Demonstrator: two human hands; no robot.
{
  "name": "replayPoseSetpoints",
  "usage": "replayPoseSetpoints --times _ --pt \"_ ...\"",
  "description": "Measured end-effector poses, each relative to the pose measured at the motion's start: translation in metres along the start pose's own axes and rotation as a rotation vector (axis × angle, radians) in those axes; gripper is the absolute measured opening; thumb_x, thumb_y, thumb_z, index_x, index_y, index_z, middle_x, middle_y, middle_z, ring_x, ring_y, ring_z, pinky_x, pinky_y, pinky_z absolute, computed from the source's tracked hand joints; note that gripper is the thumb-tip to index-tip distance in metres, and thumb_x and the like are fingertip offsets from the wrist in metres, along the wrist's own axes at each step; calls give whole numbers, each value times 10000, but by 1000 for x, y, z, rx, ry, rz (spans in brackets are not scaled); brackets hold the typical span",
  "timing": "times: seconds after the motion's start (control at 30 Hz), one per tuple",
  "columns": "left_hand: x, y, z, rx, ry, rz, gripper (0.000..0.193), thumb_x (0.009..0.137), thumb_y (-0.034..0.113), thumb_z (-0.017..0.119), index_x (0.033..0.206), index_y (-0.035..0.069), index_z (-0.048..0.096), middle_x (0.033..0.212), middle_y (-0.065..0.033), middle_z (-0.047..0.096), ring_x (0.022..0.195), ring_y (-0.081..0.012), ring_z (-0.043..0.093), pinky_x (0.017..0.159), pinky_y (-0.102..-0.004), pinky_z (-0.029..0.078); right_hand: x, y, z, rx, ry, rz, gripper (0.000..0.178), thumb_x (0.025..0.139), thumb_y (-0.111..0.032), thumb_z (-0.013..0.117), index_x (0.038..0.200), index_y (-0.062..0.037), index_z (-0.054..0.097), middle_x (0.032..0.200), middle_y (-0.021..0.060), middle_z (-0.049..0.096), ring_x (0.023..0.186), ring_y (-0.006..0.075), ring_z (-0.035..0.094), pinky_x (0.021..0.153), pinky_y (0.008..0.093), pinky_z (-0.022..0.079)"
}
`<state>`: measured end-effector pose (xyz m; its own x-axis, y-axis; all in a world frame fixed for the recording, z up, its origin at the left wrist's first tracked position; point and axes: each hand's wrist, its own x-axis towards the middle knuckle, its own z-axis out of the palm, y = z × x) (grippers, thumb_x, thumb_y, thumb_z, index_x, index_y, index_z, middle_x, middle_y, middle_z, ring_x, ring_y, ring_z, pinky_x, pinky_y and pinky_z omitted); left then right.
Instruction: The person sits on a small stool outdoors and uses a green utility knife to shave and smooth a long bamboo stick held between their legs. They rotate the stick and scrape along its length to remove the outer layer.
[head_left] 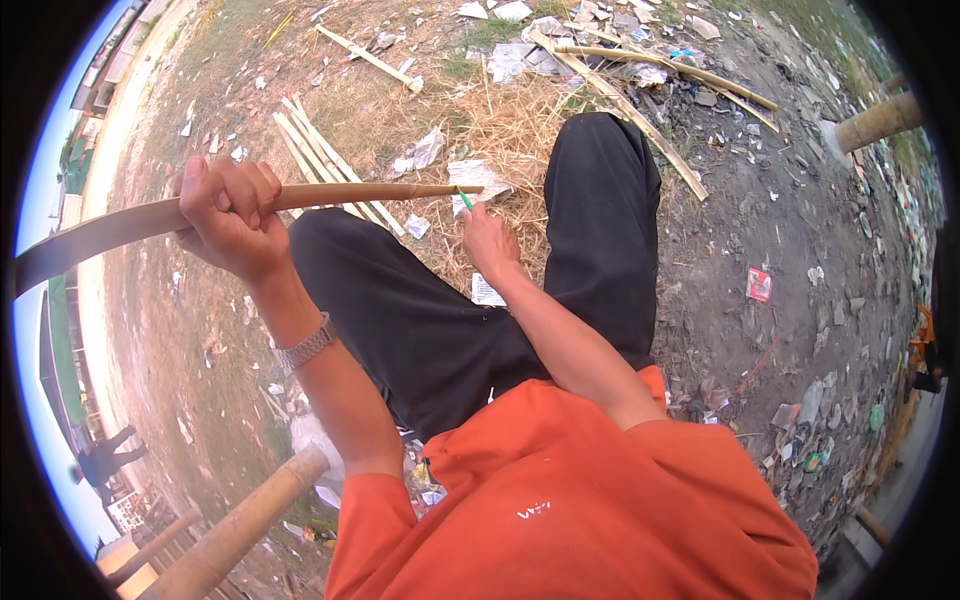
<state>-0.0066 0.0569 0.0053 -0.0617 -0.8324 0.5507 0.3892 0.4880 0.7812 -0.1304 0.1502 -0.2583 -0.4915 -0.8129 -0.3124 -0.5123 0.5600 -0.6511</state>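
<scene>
My left hand (228, 212) is closed in a fist around a long bamboo strip (350, 194). The strip runs level across the view, broad at the far left and narrowing to its end above my knees. Near that narrow end is my right hand (490, 243), its fingers pinched on a small green tool (466, 200). The tool's tip meets the strip close to its end; whether it is a knife cannot be made out. A metal-band watch (303, 345) sits on my left wrist.
Several split bamboo strips (335, 160) lie on the ground beyond my left knee. More bamboo pieces (625, 110) lie ahead, past dry straw (515, 130). A bamboo pole (245, 525) stands at lower left, another pole (880, 122) at upper right. Litter covers the dirt.
</scene>
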Motion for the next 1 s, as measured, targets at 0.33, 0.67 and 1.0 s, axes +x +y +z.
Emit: replayPoseSetpoints --times 0.33,0.67,1.0 --pt "9 -5 2 -41 -15 28 344 903 113 444 602 144 280 406 10 244 306 -70 186 322 -239 233 26 20 17 17 -53 118 360 987 -366 355 1046 -43 503 885 279 636 885 434 630 773 527 482" --pt "35 -18 -5 -31 19 -8 371 945 170 461 616 157 291 436 32 236 353 -56 194 387 -238 208 37 0 -8 233 -31 -21 399 989 -399 321 1043 -32 467 794 296 617 791 477 611 716 559 461" --pt "58 -36 -7 -68 -42 -8 360 954 181 468 638 157 297 448 35 239 353 -58 198 393 -231 216 39 22 17 105 -98 125 488 987 -434 302 1079 -31 561 935 306 622 929 482 598 828 557 462"
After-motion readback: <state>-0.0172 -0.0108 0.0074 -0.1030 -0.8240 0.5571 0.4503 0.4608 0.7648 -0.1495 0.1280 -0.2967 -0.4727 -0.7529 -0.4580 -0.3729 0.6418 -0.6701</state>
